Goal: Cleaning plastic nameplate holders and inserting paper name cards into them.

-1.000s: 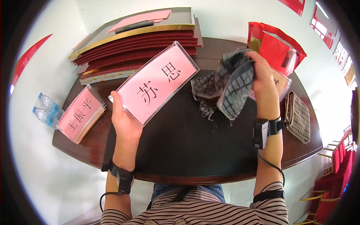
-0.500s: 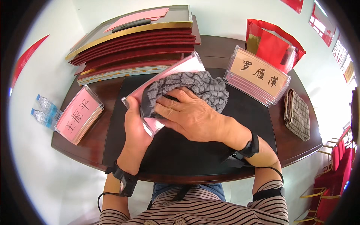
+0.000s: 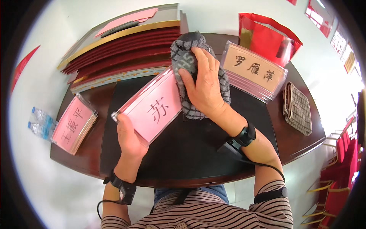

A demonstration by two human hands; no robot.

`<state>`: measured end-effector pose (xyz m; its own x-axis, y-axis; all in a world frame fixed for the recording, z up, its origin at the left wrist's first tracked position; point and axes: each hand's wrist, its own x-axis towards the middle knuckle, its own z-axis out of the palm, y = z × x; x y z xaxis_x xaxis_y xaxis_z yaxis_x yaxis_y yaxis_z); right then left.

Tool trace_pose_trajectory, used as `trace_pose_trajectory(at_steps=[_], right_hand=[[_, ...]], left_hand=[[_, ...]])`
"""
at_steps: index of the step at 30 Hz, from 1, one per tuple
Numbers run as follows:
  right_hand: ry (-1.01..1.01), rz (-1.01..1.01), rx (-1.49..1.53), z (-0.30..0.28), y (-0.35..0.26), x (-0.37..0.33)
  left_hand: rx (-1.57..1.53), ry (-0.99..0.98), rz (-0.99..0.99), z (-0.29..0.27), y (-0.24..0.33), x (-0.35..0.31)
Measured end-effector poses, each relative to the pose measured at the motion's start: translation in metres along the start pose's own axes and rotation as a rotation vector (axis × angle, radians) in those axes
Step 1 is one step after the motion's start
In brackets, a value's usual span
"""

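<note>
Over dark worktop [image 3: 190, 160], pinched pink nameplate [image 3: 156, 107] in left grip [image 3: 130, 139]; clasped grey cloth [image 3: 182, 55] over its right end in right grip [image 3: 206, 86].

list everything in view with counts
name plate: 1, pink, centre
checked cloth: 1, grey, over plate's end
left plates: several, pink, table left
right plates: several, tan on top, right
bag: 1, red, back right
folded cloth: 1, beige, far right
folders: several, maroon, back left
board: 1, grey, atop folders
papers: some, pink, on board
bottles: 2, clear, far left
table: 1, brown, centre
chairs: several, red, lower right
shirt: 1, striped, bottom
left hand: 1, on name plate
right hand: 1, on checked cloth
</note>
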<state>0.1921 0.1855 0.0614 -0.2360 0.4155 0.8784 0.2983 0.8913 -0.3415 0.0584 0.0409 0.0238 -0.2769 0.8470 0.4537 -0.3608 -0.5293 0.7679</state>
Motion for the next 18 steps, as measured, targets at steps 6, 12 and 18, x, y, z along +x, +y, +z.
trace_pose_trajectory(at_steps=[6, 12, 18], right_hand=[[-0.008, 0.342, 0.253, -0.002, 0.029, 0.004], [-0.35, 0.553, 0.555, -0.028, 0.03, 0.021], [-0.467, 0.607, 0.899, -0.037, 0.031, 0.026]], left_hand=[[0.025, 0.045, 0.124, 0.0, 0.002, -0.001], [0.029, 0.08, 0.047, -0.011, 0.016, 0.009], [-0.061, 0.003, 0.068, -0.017, 0.023, 0.011]])
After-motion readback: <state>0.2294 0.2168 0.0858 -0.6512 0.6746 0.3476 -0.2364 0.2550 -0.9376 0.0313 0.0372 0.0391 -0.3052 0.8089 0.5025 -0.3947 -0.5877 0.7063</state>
